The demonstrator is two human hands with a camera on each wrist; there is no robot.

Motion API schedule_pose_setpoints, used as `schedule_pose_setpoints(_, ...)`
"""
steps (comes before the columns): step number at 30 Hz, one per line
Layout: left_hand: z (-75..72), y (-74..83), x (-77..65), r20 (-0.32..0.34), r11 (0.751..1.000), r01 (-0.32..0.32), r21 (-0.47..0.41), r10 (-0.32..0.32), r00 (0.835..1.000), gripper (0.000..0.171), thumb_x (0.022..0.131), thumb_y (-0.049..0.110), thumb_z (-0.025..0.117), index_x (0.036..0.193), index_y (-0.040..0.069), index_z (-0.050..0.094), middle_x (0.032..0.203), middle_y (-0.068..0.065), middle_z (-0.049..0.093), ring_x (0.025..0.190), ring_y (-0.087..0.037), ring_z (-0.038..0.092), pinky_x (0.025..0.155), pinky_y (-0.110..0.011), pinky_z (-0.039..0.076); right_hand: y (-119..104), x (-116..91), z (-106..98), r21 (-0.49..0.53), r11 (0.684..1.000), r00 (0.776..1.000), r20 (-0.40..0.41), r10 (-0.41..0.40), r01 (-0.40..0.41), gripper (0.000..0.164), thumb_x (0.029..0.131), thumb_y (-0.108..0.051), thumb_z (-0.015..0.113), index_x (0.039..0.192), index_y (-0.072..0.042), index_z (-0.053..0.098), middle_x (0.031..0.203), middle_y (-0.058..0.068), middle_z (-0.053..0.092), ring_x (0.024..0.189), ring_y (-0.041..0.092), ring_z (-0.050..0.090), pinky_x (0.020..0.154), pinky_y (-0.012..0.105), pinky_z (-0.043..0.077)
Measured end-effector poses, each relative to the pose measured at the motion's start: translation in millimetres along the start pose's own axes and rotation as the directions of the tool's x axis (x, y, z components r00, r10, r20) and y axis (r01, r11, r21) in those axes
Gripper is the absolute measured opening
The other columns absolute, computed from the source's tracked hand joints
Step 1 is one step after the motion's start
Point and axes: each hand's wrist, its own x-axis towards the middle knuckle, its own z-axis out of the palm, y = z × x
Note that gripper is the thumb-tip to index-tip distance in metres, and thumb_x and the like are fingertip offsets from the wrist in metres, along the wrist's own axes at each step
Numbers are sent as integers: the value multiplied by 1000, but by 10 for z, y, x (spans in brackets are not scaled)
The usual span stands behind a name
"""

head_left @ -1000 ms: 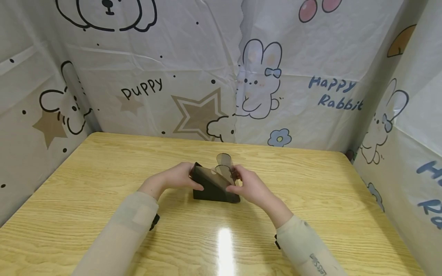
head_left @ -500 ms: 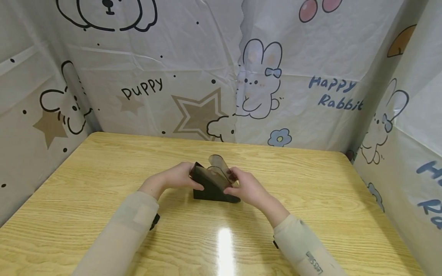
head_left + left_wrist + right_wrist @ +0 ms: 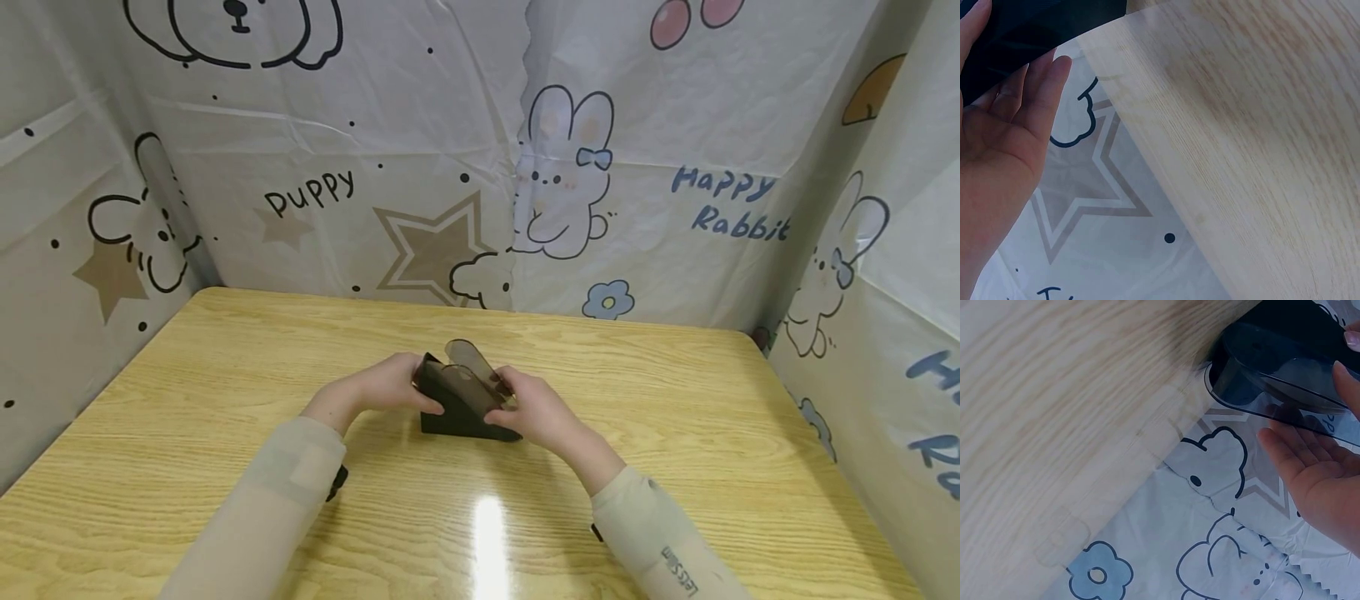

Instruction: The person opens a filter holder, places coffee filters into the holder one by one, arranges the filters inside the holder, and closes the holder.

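Note:
A black wedge-shaped box [image 3: 457, 417] stands on the table in the head view, with a smoky see-through lid [image 3: 470, 360] tilted up over its sloping top. My left hand [image 3: 396, 383] grips the box's left end, thumb in front and fingers behind. At the right end, my right hand [image 3: 534, 407] holds the lid, its thumb on the near side and fingers on the far side. In the right wrist view the lid [image 3: 1241, 394] shows a rounded end, with fingertips seen through it. What the box contains cannot be made out.
The wooden table [image 3: 262, 350] extends around the box on all sides. Behind and beside it hangs a pale printed cloth [image 3: 420, 125] with cartoon animals and stars. Light glares off the table's near part.
The lid has swung left and lower over the box, and my right hand has moved slightly left with it. My left hand and the box have stayed in place.

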Motion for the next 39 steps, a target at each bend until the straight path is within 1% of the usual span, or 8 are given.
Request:
schedule_pose_setpoints(5, 0, 6, -8, -3, 1000, 9, -2, -9, 1000, 29, 79, 10, 73, 105, 3, 63, 99, -8, 68, 85, -12, 62, 80, -31, 50, -12, 6, 11, -19, 1000, 1000, -6, -6, 6, 45, 81, -20, 74, 120, -8, 55, 109, 7, 64, 98, 21, 60, 82, 36, 49)
schedule_pose_setpoints(9, 0, 9, -8, -9, 1000, 9, 13, -9, 1000, 30, 79, 10, 74, 106, 3, 62, 100, -8, 68, 85, -13, 61, 81, -31, 50, -20, 15, 24, -42, 999, 1000, -10, -17, 16, 45, 81, -20, 74, 120, -7, 55, 108, 7, 64, 95, 19, 60, 80, 36, 49)
schedule_pose_setpoints(14, 1, 4, -8, -8, 1000, 7, 17, -7, 1000, 31, 79, 10, 74, 107, 2, 62, 101, -8, 68, 87, -13, 61, 83, -32, 49, -33, 21, 34, -50, 999, 1000, 2, -21, 21, 45, 81, -20, 73, 121, -7, 55, 107, 7, 65, 91, 19, 60, 78, 35, 49)
schedule_pose_setpoints(19, -1, -5, -4, -5, 1000, 4, 14, -4, 1000, 31, 79, 11, 74, 107, 2, 62, 100, -8, 68, 85, -12, 60, 81, -31, 49, -39, 22, 42, -62, 998, 1000, 9, -28, 28, 46, 82, -20, 73, 122, -6, 54, 107, 8, 64, 88, 18, 60, 76, 34, 49)
schedule_pose_setpoints(33, 2, -12, 2, -7, 1000, 8, 4, -8, 1000, 34, 79, 10, 74, 110, 2, 61, 103, -9, 68, 89, -13, 62, 84, -33, 50, -32, 28, 64, -90, 995, 999, 6, -42, 43, 47, 82, -22, 73, 123, -7, 54, 108, 7, 64, 87, 17, 59, 76, 34, 48)
schedule_pose_setpoints(39, 1, -16, 7, -11, 1000, -4, 13, 4, 1000, 36, 79, 10, 74, 112, 2, 62, 106, -9, 68, 92, -14, 62, 87, -35, 49, -40, 25, 70, -103, 994, 999, 4, -49, 49, 47, 82, -22, 72, 123, -7, 54, 110, 7, 64, 89, 17, 59, 78, 34, 48)
